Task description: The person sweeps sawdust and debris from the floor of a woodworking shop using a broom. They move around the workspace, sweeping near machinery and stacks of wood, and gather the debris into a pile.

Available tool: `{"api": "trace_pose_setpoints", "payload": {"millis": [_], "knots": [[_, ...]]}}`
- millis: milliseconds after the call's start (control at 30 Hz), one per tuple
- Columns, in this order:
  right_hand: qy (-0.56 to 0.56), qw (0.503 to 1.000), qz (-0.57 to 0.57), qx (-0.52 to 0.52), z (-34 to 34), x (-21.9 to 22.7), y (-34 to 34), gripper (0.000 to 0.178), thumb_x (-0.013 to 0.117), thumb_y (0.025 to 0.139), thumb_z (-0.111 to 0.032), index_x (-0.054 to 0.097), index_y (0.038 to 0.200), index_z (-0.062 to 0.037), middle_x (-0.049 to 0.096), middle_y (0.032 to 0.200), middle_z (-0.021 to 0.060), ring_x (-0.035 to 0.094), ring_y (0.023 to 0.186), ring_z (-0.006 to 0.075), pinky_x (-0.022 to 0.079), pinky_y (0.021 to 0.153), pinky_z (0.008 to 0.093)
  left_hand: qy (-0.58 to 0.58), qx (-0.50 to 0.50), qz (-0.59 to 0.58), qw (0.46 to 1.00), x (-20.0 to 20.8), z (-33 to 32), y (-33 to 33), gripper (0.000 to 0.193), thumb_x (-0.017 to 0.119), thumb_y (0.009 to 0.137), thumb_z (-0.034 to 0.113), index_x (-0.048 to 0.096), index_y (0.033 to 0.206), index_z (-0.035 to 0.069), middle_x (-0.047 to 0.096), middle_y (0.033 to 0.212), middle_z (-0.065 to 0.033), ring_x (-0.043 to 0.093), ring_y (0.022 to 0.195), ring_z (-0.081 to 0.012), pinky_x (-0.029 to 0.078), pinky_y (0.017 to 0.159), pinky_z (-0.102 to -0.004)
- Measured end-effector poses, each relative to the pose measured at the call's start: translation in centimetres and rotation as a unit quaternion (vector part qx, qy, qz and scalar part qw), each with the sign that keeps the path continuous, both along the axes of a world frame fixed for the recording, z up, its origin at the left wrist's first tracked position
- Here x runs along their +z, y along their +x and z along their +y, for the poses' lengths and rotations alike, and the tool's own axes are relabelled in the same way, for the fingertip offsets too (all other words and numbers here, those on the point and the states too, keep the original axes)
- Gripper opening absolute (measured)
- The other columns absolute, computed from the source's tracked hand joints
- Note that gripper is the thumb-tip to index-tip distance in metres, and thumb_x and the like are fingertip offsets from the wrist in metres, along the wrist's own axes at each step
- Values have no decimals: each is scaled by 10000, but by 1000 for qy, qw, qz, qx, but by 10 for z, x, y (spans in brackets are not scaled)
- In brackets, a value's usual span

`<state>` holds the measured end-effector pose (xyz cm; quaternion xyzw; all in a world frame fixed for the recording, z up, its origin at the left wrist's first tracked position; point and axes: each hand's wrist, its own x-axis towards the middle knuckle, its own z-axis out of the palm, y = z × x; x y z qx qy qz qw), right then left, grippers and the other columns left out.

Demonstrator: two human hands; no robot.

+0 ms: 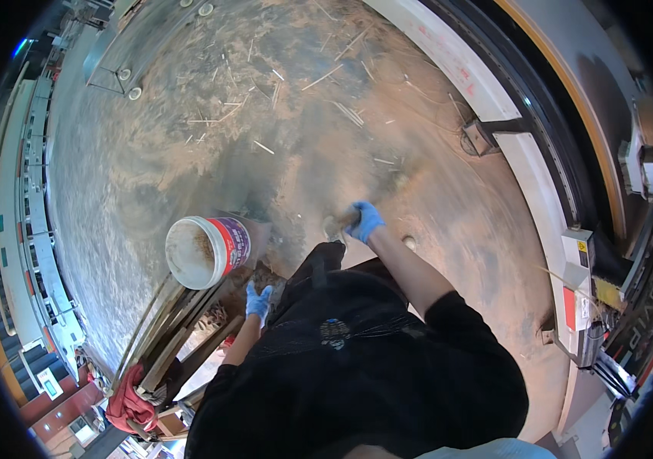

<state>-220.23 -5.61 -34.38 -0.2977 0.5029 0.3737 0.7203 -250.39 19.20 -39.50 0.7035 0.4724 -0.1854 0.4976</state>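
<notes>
My right hand (366, 222), in a blue glove, is ahead of my body, low over the dusty floor. Its fingers are curled in around a small brownish thing (351, 219), too blurred to name. My left hand (258, 301), also blue-gloved, is at the end of some dark wooden boards (181, 336), its thumb and fingers apart. I cannot tell whether it touches the wood. Just ahead of it, a white plastic bucket (177, 256) with a red and purple label stands by the boards. Brownish residue coats part of its inside.
Thin wood offcuts (348, 114) lie scattered over the floor (449, 222). Along the right runs a long machine with a white base (529, 164) and a control box (577, 256). A roller conveyor (24, 229) lines the left. A red cloth (129, 398) hangs near the boards.
</notes>
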Motion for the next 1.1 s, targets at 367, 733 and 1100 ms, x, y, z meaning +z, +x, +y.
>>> {"api": "trace_pose_setpoints", "payload": {"millis": [367,733,1100], "knots": [[43,978,-197,-52,-9,107,4,178,556,763,-205,473,649,-96,464,510,30,467,448,184,407,449,317,-84,64,-47,993,64,145,12,719,626,792,258,222,1347,42,357,1331,-163,365,1202,-270,293,982,-345],[-17,993,-100,-61,86,18,247,182,535,701,-219,451,551,-157,453,501,24,435,450,204,371,423,346,-8,-7,-74,997,3,112,154,762,660,771,234,202,1329,-10,345,1323,-183,358,1207,-270,298,975,-308],[-4,974,-195,118,60,40,334,133,590,766,-204,485,715,-140,499,564,48,454,385,178,395,375,325,55,-42,4,998,33,185,235,733,668,748,269,264,1316,42,445,1228,-175,450,1098,-255,372,906,-325]]}}
